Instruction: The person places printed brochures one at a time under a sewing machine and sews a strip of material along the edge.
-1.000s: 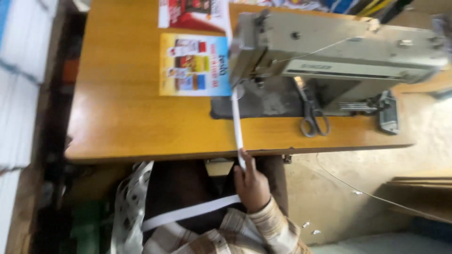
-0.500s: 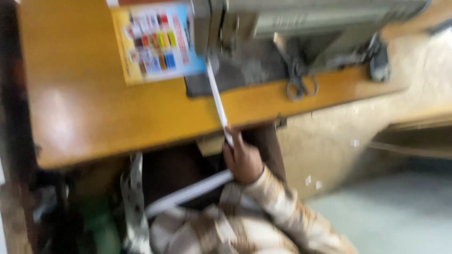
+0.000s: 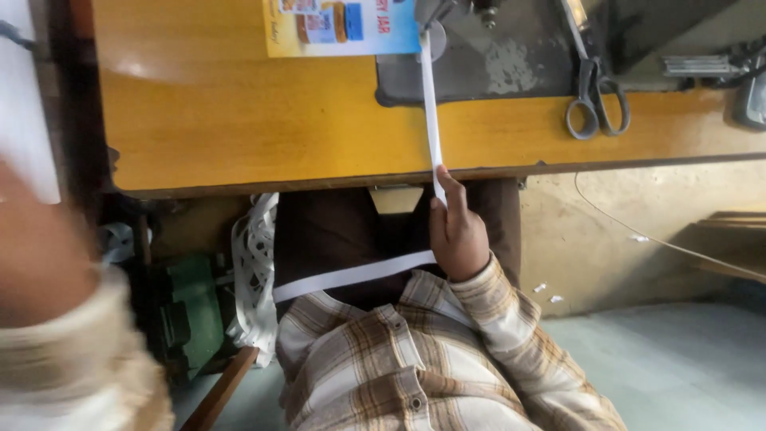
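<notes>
My right hand (image 3: 459,235) pinches a narrow white strip (image 3: 431,104) just at the front edge of the wooden sewing table (image 3: 239,128). The strip runs taut from the sewing machine's presser foot (image 3: 435,16) down to my fingers. From there it continues leftward across my lap (image 3: 351,275). My left hand (image 3: 44,255) is raised close to the camera at the far left, a large blur with a cream sleeve below it. Nothing can be made out in it.
Grey-handled scissors (image 3: 594,96) lie on the table right of the machine's dark bed (image 3: 511,56). A printed leaflet (image 3: 343,24) lies at the table's back. White lace fabric (image 3: 255,271) hangs at my left side, beside a green object (image 3: 191,311). A thin cord (image 3: 662,239) crosses the floor.
The view has tilted down and closer to the table edge. My right hand keeps its hold on the strip. My left arm has come into view at the left.
</notes>
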